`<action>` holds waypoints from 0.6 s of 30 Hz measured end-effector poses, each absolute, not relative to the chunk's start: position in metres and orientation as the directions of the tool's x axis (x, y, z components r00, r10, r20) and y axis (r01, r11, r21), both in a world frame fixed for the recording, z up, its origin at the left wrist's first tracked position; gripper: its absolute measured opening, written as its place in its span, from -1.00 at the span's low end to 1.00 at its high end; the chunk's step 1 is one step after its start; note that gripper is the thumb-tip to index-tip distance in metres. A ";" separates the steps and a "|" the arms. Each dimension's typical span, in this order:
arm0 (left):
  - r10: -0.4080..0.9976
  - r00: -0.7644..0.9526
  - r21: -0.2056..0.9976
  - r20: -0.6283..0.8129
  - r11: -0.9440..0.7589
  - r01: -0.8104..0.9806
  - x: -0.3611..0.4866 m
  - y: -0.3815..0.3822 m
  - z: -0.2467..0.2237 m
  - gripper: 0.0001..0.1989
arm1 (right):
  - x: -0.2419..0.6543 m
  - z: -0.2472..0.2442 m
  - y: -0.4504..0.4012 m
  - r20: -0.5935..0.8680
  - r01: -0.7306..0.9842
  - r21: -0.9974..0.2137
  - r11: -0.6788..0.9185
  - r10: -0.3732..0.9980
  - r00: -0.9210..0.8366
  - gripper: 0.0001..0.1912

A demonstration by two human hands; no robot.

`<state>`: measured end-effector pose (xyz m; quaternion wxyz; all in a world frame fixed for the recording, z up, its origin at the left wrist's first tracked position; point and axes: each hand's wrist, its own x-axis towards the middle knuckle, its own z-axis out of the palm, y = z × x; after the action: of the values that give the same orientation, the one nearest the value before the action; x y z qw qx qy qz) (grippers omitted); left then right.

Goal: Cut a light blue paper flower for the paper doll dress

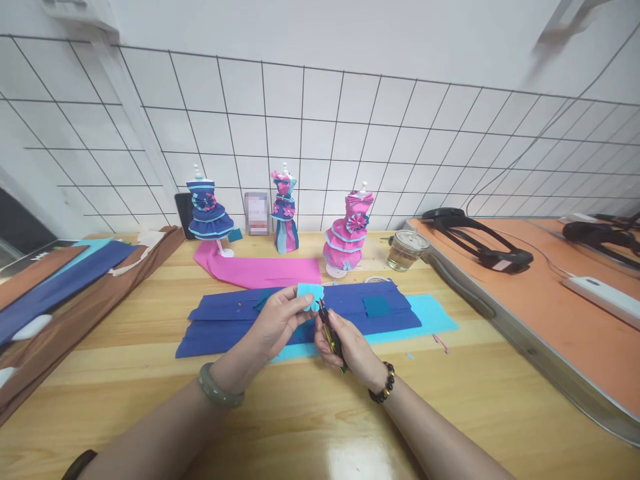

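Between its thumb and fingers my left hand (279,320) pinches a small light-blue piece of crepe paper (309,291), its lower edge scalloped. My right hand (347,343) is wrapped around black and yellow scissors (330,330), the blade tips at the paper's lower right edge. How far the blades are apart is too small to tell. Beneath both hands lie folded dark-blue crepe paper (220,337) and a light-blue strip (435,315). A teal square (376,306) rests on the dark-blue sheet, to the right of the scissors.
Three small dress forms wear paper dresses: a blue one (210,223), a mixed-colour one (285,213) and a pink one (346,233). Pink crepe paper (270,270) lies before them. A lidded glass (406,250) stands right, beside an orange surface (550,307) with a black headset (480,243).
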<state>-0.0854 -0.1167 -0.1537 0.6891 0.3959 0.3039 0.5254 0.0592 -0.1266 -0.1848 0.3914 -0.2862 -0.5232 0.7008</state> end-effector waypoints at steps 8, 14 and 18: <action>0.972 0.237 0.889 -0.003 0.111 -0.444 -0.080 -0.117 -0.159 -0.88 | 0.060 -0.185 -0.127 0.053 -0.241 -0.968 -0.071 0.880 -0.472 -0.63; 0.989 0.150 0.920 -0.014 0.071 -0.385 -0.074 -0.119 -0.163 -0.86 | 0.059 -0.183 -0.128 0.003 -0.244 -0.962 -0.123 0.888 -0.461 -0.57; 0.991 0.136 0.933 -0.003 0.051 -0.357 -0.072 -0.120 -0.165 -0.86 | 0.060 -0.182 -0.128 0.002 -0.231 -0.966 -0.120 0.883 -0.470 -0.50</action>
<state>-0.0719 -0.1199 -0.1654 0.6221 0.4252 0.3724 0.5418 0.0596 -0.1276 -0.1819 0.4093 -0.3124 -0.5219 0.6801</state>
